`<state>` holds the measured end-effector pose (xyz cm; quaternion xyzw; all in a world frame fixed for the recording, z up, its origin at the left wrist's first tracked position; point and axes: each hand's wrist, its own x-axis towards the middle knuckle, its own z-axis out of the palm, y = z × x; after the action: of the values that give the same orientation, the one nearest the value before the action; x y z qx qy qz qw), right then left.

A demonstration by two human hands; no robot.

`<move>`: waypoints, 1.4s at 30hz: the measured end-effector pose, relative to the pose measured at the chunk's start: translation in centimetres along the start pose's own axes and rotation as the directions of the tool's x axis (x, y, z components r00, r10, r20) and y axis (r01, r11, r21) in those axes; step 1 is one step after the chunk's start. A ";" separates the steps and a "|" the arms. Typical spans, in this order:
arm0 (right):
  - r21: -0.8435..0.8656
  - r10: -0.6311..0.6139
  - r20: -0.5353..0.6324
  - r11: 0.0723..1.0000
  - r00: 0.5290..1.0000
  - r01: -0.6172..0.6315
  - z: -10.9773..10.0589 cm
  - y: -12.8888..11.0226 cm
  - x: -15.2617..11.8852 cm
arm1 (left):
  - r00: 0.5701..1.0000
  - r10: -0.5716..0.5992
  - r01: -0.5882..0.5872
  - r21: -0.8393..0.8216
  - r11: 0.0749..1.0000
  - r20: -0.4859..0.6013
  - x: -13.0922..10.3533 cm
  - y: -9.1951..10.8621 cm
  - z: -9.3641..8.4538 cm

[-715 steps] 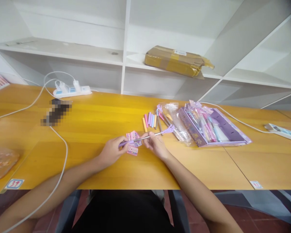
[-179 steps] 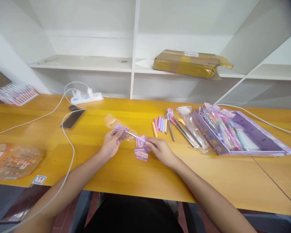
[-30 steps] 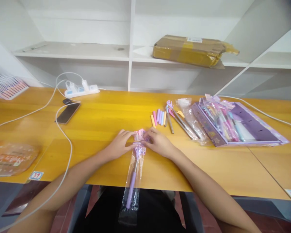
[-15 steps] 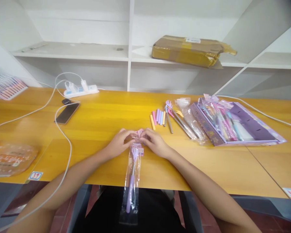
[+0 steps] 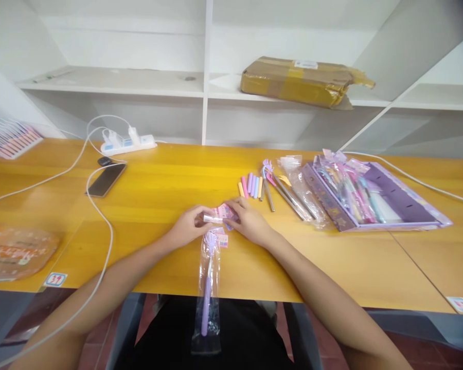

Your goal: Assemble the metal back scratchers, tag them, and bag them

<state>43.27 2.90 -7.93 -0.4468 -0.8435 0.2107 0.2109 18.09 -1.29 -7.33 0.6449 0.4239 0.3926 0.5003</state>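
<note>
A pink and purple printed card (image 5: 225,210) is pinched between my two hands, just above the table. My left hand (image 5: 191,224) grips its left end, where a whitish strip (image 5: 213,219) shows along the lower edge. On the other side, the fingers of my right hand (image 5: 249,222) are closed on the right end. Below them lies a clear plastic bag (image 5: 214,318) holding a purple back scratcher (image 5: 206,303) with a claw-shaped head and metal shaft. Its lower part sticks out past the table edge. Another small pink label (image 5: 223,240) shows beside the claw.
Short coloured tubes (image 5: 250,184) and unbagged back scratchers (image 5: 289,195) lie beyond my right hand. A purple box (image 5: 409,198) holds several bagged ones. To the left are a phone (image 5: 107,180), a power strip (image 5: 129,148), white cables and an orange bag (image 5: 21,252). A taped parcel (image 5: 297,82) rests on the shelf.
My hands have moved slightly apart and the card between them has turned, showing more of its printed face and the whitish strip. The bagged back scratcher stays in nearly the same place.
</note>
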 end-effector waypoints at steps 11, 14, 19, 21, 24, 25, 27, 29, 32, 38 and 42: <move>0.212 -0.039 -0.106 0.975 0.994 0.061 -0.6 0.5 0.4 | 1.000 0.011 -0.012 0.025 1.000 0.022 -0.1 0.8 0.1; 0.355 0.002 -0.201 0.932 0.979 0.071 -0.8 0.2 0.5 | 1.000 -0.018 0.018 0.006 1.000 -0.011 0.1 0.9 -0.2; 0.741 0.083 -0.229 0.661 0.970 0.119 -0.5 -2.0 -0.1 | 0.995 -0.019 0.017 -0.017 1.000 -0.099 0.2 1.0 -0.8; 0.788 0.027 -0.228 0.592 0.973 0.168 -0.2 -2.9 -0.5 | 0.993 -0.019 0.015 -0.035 0.999 -0.112 0.3 1.0 -0.8; 0.671 -0.052 -0.341 0.686 0.939 0.282 0.2 -3.7 -1.1 | 0.993 -0.048 0.041 -0.058 0.997 -0.109 0.3 0.9 -0.7; 0.596 -0.068 -0.413 0.734 0.908 0.326 0.3 -3.8 -1.3 | 0.993 -0.059 0.052 -0.067 0.996 -0.105 0.3 0.9 -0.6; 0.463 -0.092 -0.544 0.796 0.834 0.390 0.4 -4.0 -1.6 | 0.992 -0.074 0.066 -0.082 0.994 -0.104 0.3 0.8 -0.5; 0.424 -0.106 -0.580 0.807 0.807 0.411 0.6 -4.2 -1.8 | 0.991 -0.074 0.063 -0.095 0.993 -0.111 0.3 0.8 -0.4; 0.464 -0.080 -0.494 0.818 0.866 0.340 0.8 -4.6 -1.6 | 0.995 -0.061 0.049 -0.139 0.989 -0.082 0.3 0.9 -0.1; 0.626 0.142 -0.387 0.766 0.911 0.146 1.2 -4.0 -0.6 | 1.000 0.003 -0.003 -0.135 0.991 0.004 -0.1 1.0 0.4; 0.669 0.163 -0.338 0.734 0.927 0.115 1.1 -3.5 -0.5 | 1.000 -0.008 0.008 -0.121 0.993 -0.003 -0.1 1.0 0.3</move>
<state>40.55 0.48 -7.04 -0.3816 -0.6460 0.4170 0.5131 18.48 -1.66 -6.47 0.6111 0.4028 0.4166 0.5392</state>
